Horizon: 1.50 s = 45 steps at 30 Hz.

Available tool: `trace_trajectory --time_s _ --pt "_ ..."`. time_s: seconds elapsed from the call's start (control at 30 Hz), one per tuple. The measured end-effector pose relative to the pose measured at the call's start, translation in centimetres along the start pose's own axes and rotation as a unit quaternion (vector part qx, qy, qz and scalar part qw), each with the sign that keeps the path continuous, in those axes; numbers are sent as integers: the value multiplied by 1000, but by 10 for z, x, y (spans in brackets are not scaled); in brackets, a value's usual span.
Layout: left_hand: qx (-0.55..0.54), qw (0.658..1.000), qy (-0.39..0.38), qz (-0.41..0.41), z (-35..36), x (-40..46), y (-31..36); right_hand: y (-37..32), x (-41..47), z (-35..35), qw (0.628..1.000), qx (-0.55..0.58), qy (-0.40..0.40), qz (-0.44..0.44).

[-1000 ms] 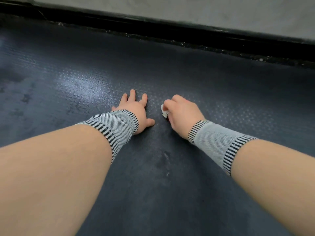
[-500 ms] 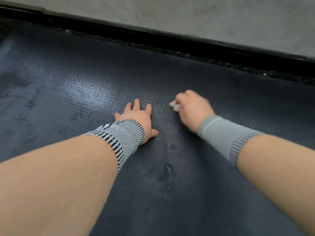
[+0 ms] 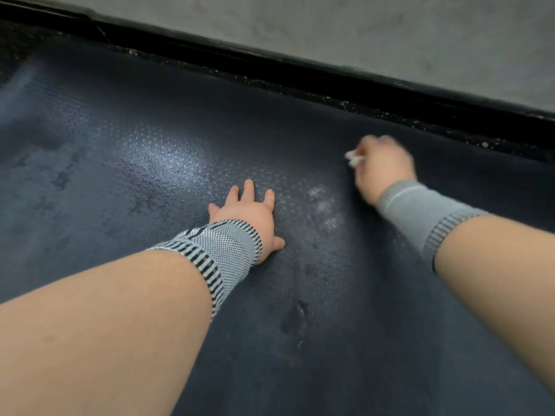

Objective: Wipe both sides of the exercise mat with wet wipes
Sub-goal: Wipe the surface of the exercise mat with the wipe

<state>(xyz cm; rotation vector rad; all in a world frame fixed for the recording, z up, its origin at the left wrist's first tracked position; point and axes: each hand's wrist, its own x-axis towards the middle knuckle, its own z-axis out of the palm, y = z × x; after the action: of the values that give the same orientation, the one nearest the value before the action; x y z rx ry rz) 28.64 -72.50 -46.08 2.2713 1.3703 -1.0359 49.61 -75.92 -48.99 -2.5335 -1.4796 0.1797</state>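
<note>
Down on the exercise mat (image 3: 300,340), the left hand (image 3: 246,217) lay flat, palm pressed to the textured surface, its fingers straight and spread and the thumb stuck out to the right. A grey knitted wrist sleeve with black stripes (image 3: 216,253) wrapped the wrist behind it, and the bare forearm ran back toward the near left corner.

The right hand (image 3: 383,169) was farther away and to the right, well apart from the left, and blurred. Its fingers were curled round a small crumpled white wet wipe (image 3: 354,159), a bit of which poked out on the hand's left side; the wipe sat low against the mat, though the blur made actual contact hard to judge. A plainer grey wrist sleeve (image 3: 420,214) covered that wrist.

Between the two hands the mat showed a pale, shiny patch (image 3: 321,202), and darker blotches were scattered over the surface to the left and toward the near side. The mat itself was dark blue-grey with a fine embossed pattern, lying flat and filling most of the view.

Along its far edge ran a strip of black speckled floor (image 3: 360,100), then a black baseboard (image 3: 270,64), and beyond that a grey wall (image 3: 360,31) slanting across the top.
</note>
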Motion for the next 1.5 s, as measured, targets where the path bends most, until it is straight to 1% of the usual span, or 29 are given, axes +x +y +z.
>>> trace_trajectory --time_s 0.07,0.1,0.13,0.17,0.27,0.3,0.33,0.37,0.43,0.47,0.5,0.57,0.63,0.73,0.77,0.8,0.83,0.9,0.93,0.97,1.0,1.1,1.13,1.3,1.4,1.5 --pt "2 1000 -3 0 -1 0 0 19 19 -7 994 4 19 109" --pt "4 1000 -5 0 -1 0 1 13 23 -6 991 13 16 130" --pt "5 1000 -7 -1 -2 0 1 0 24 -3 992 24 8 122" --pt "7 1000 -7 -1 -2 0 1 -17 21 2 996 37 -5 87" --pt "6 1000 -6 0 -3 -1 1 -59 1 18 992 63 -63 -87" --pt "3 1000 -6 1 -3 -1 1 -59 1 19 989 56 -67 -123" --pt "1 1000 -6 3 -2 -1 1 -52 7 17 990 41 -52 -126" --pt "-1 1000 -5 4 -2 -1 0 -41 17 13 994 28 -27 -98" --pt "-4 1000 -4 6 -2 -1 -1 -15 40 5 1000 19 23 8" --pt "-5 1000 -6 6 -2 -1 0 -7 50 2 997 20 35 59" --pt "-6 1000 -8 6 -2 -1 1 -5 57 2 995 21 38 90" --pt "-10 1000 -11 3 -3 -1 1 -18 68 5 994 28 36 95" --pt "-12 1000 -10 3 -4 -2 1 -40 70 10 998 41 24 52" --pt "-19 1000 -4 8 -2 -2 -1 -61 57 20 994 38 -34 -97" --pt "-23 1000 1 9 0 -2 -3 -60 55 21 989 29 -44 -136" --pt "-29 999 6 12 4 -3 -5 -56 56 18 988 22 -38 -147" --pt "-39 999 12 16 8 -3 -8 -50 60 14 991 22 -22 -126" --pt "-59 998 28 23 18 -3 -12 -40 71 7 999 36 7 -31" --pt "-64 997 38 26 23 -3 -15 -41 73 7 999 39 9 3" --pt "-65 996 49 29 29 -2 -18 -47 70 10 999 39 3 11" --pt "-66 995 61 32 35 -1 -19 -55 65 15 999 42 -5 -3" --pt "-64 991 112 39 51 2 -23 -65 51 27 994 65 -10 -85" --pt "-62 990 123 41 53 4 -24 -64 53 29 993 72 0 -91" --pt "-81 989 114 46 54 8 -24 -76 57 44 986 144 88 10" --pt "-91 990 96 54 51 7 -25 -77 54 51 984 148 94 18" --pt "-108 989 79 69 49 5 -27 -81 55 50 988 127 90 16"
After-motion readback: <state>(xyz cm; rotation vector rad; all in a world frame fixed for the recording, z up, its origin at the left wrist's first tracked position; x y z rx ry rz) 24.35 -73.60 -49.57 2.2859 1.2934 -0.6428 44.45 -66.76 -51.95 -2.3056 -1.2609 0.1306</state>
